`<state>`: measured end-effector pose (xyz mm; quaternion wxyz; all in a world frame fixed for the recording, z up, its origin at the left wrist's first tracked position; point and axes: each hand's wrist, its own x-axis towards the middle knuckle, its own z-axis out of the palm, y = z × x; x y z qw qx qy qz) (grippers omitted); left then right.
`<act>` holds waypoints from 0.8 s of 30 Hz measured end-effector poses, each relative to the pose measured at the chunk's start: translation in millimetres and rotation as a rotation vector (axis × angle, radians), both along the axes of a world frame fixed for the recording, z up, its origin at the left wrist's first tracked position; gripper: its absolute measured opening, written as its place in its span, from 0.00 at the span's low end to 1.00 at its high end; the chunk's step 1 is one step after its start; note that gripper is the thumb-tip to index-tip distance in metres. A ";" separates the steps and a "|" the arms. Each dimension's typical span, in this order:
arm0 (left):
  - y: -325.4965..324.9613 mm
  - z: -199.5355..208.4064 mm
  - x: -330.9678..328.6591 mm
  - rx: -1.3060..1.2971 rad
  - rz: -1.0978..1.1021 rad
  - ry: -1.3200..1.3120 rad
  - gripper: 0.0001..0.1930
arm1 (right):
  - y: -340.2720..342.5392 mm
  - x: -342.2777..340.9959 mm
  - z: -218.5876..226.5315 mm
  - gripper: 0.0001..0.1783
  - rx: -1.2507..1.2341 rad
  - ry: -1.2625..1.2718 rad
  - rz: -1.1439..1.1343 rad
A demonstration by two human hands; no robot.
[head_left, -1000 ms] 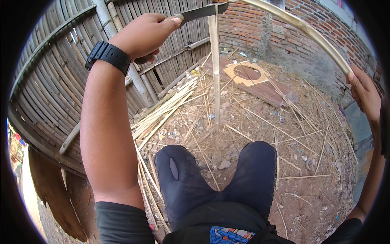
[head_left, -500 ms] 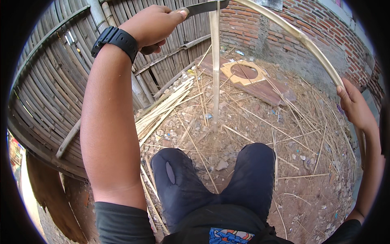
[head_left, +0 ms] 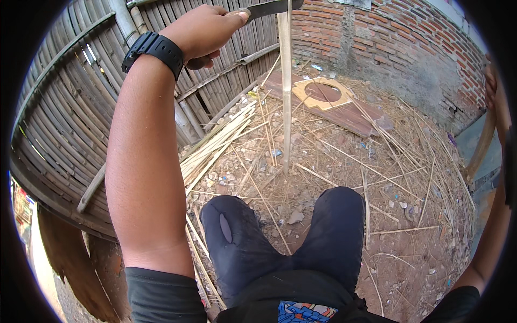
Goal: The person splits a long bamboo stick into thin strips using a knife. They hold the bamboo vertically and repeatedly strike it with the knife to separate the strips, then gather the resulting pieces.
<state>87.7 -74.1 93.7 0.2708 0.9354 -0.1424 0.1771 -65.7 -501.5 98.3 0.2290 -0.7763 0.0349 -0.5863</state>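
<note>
My left hand (head_left: 207, 32), with a black watch on its wrist, is closed at the near end of a dark-bladed machete (head_left: 269, 9), thumb on the blade. The machete reaches right across the top of an upright bamboo strip (head_left: 286, 91). That upright's lower end meets the ground in front of my knees, and its top leaves the picture. At the far right rim my right hand (head_left: 490, 89) is raised, fingers curled round a pale strip of bamboo (head_left: 481, 145). The strip's lower part shows below the hand; the rest is out of view.
Split bamboo sticks (head_left: 226, 137) lie piled at the left, by a slatted bamboo wall (head_left: 64, 107). A brown board (head_left: 344, 119) carries a yellowish panel with a round hole (head_left: 344, 97). A brick wall (head_left: 398, 48) stands behind. Loose sticks and litter cover the ground.
My right hand has moved up and outward to the right rim. The long bent strip that arched from the blade to it has left the upper picture. My left hand has barely moved.
</note>
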 end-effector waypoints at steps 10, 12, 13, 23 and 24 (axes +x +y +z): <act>3.0 -8.5 3.5 0.044 -0.039 0.042 0.33 | 15.1 -20.1 -40.0 0.18 0.069 0.994 0.102; 4.4 -10.5 5.4 0.032 -0.043 0.052 0.34 | 14.3 -25.7 -28.5 0.20 0.159 0.960 0.140; 5.2 -10.3 5.4 0.027 -0.048 0.047 0.34 | 13.4 -27.4 -23.4 0.20 0.204 0.943 0.159; 10.2 -25.1 5.7 0.005 -0.075 0.002 0.33 | 21.2 0.1 -51.3 0.20 0.153 0.300 0.173; 12.4 -26.6 5.2 0.007 -0.072 -0.001 0.33 | 26.0 2.2 -68.6 0.18 0.183 0.420 0.230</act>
